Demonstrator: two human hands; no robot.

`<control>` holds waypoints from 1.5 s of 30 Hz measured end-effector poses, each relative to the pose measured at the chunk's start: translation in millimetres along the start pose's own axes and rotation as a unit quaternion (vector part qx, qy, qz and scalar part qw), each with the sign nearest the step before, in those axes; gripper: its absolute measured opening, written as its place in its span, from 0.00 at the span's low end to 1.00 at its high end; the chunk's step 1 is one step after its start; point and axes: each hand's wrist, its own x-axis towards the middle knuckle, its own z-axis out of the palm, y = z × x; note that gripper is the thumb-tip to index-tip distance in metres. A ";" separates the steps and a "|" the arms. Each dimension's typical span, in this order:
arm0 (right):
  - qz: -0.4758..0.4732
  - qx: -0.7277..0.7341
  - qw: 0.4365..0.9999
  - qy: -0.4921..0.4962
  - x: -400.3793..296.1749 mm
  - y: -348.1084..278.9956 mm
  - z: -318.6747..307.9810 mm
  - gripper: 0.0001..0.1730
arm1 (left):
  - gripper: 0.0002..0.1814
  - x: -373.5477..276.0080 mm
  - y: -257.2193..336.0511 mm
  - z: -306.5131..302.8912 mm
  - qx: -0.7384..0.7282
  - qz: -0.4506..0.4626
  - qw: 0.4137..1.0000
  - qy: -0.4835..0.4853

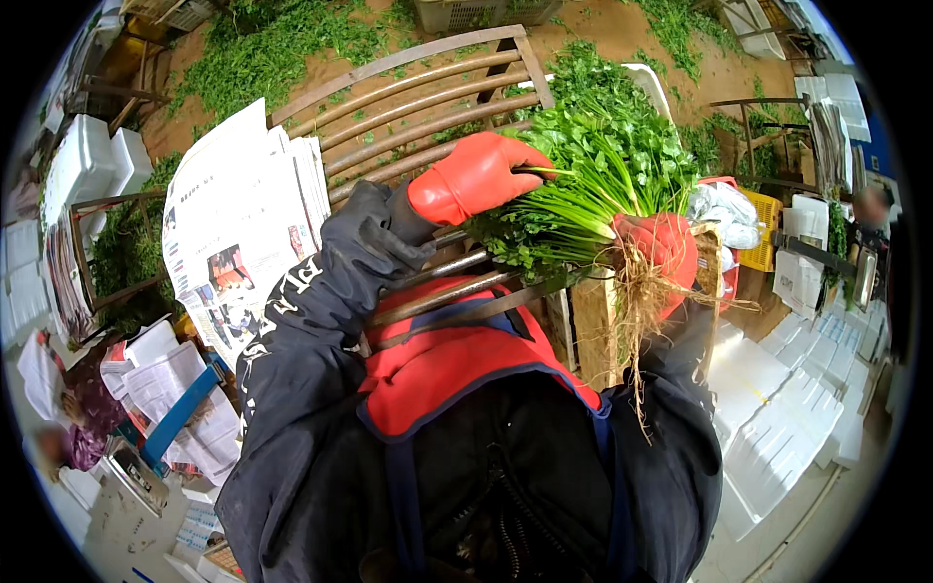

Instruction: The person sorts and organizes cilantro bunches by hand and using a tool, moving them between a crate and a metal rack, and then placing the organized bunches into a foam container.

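Observation:
My right hand (660, 251), in an orange-red rubber glove, grips a bunch of leafy green herb (576, 208), like Chinese celery, near its base. Pale roots (634, 313) hang from that fist over my dark sleeve. On the other side of the bunch, my left hand (488, 175), gloved the same way, pinches a thin stalk (565, 172) between thumb and fingers. The leaves fan out leftward above a metal-barred rack (423, 109). More of the greens (605, 102) fill a white foam box (651, 84) behind the bunch.
A newspaper stack (248, 211) lies on the rack's left side. Loose greens (284, 58) cover the brown floor beyond. At right are a yellow crate (762, 229), plastic bags (725, 211) and white foam lids (776, 437). Other people (91, 423) are at both sides.

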 end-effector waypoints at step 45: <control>-0.055 0.127 0.990 0.007 15.8 -0.3 30.8 0.16 | 0.09 10.7 -19.2 -23.2 -0.280 -0.015 0.945 -0.167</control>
